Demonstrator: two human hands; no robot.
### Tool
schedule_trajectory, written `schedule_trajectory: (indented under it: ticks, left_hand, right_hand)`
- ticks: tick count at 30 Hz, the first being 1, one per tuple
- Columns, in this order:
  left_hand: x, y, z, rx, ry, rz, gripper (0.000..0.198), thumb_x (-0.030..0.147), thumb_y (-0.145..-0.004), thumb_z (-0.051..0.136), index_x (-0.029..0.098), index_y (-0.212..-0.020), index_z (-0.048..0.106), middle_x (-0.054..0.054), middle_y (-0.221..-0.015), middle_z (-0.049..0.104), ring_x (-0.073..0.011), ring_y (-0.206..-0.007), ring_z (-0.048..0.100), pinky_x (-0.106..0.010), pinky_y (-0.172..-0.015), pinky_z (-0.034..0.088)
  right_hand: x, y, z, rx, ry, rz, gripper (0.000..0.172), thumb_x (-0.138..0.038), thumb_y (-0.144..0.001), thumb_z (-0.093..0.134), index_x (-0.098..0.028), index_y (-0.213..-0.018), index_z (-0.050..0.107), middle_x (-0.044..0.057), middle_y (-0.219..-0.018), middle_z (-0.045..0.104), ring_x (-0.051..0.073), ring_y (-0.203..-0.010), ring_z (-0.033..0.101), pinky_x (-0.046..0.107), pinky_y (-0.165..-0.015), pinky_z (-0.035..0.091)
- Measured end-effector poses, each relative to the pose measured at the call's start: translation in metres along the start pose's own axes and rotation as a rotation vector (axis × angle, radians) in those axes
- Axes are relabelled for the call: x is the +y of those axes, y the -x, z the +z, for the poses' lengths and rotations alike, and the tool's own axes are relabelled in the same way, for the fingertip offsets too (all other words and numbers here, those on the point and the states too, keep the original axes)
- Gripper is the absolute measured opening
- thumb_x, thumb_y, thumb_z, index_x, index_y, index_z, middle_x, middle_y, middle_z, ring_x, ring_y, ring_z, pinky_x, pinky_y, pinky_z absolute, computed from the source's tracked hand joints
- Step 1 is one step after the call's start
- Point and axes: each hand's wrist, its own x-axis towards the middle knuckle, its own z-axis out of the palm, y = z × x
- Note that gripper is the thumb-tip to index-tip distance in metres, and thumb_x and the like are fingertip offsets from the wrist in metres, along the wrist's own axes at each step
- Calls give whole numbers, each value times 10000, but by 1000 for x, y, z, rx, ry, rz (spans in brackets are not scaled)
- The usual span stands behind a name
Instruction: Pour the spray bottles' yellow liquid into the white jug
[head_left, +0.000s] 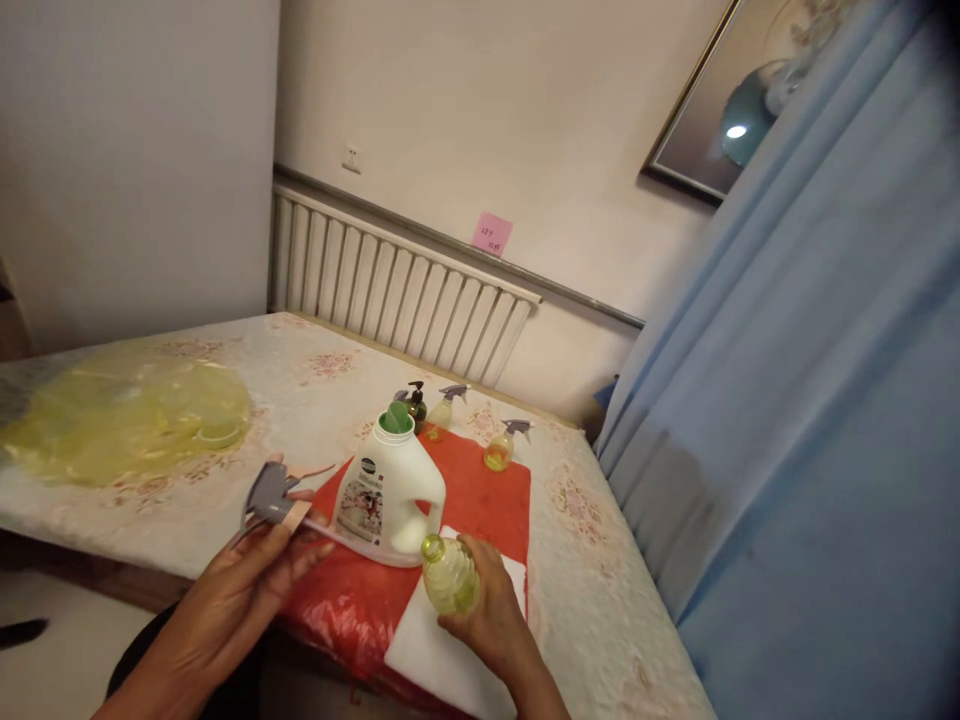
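At the near right of the white jug [409, 478], the right hand [491, 602] is wrapped around the yellow-green bottle [452, 582], whose long axis slants, open neck up and leftward toward the jug. Left of the jug, well apart from the other hand, the left hand [262, 560] grips the grey spray head [268, 493], its pale tube [341, 538] pointing right along the jug's base.
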Motion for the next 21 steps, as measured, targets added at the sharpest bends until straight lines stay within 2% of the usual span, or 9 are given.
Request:
schedule_trajectory:
  ticks: [4, 8, 13, 17, 21]
  left_hand:
    - [1, 5, 22, -32, -62, 70, 386, 185, -691, 822, 230, -1054, 697, -19, -1003, 736, -187, -811, 710, -325, -725, 649]
    - [-4, 8, 30, -42, -108, 41, 436, 216, -671, 841, 241, -1081, 693, -22, -1037, 733, -183, -810, 705, -298, -722, 644]
    - [-12, 17, 36, -66, -219, 2, 391, 286, -690, 828, 223, -1054, 700, -28, -1190, 691, -174, -852, 691, -267, -758, 621]
    - [-26, 20, 36, -136, -440, 1, 429, 398, -751, 768, 235, -1136, 669, -28, -1203, 688, -215, -1022, 655, -256, -841, 577]
    - [-44, 21, 34, -228, -633, -22, 498, 472, -781, 717, 236, -1210, 626, -47, -1253, 672, -270, -1242, 549, -359, -1052, 452]
  right_hand:
    - [6, 13, 5, 10, -41, -4, 814, -41, -517, 709, -184, -1289, 494, 99, -1255, 550, 295, -1192, 493, 424, -1065, 388]
    - [12, 23, 7, 21, -51, -8, 838, -40, -511, 709, -186, -1305, 483, 97, -1257, 535, 294, -1187, 477, 425, -1062, 387]
    - [8, 27, 7, 18, -59, -12, 836, -33, -511, 718, -192, -1298, 484, 94, -1242, 536, 295, -1172, 476, 427, -1048, 395]
    - [-5, 28, 8, 4, -83, -24, 826, -47, -514, 747, -214, -1282, 492, 79, -1229, 540, 288, -1150, 486, 418, -1019, 418]
    - [-21, 28, 10, -4, -98, -47, 754, -54, -519, 758, -224, -1216, 527, 64, -1173, 564, 274, -1089, 515, 396, -948, 455]
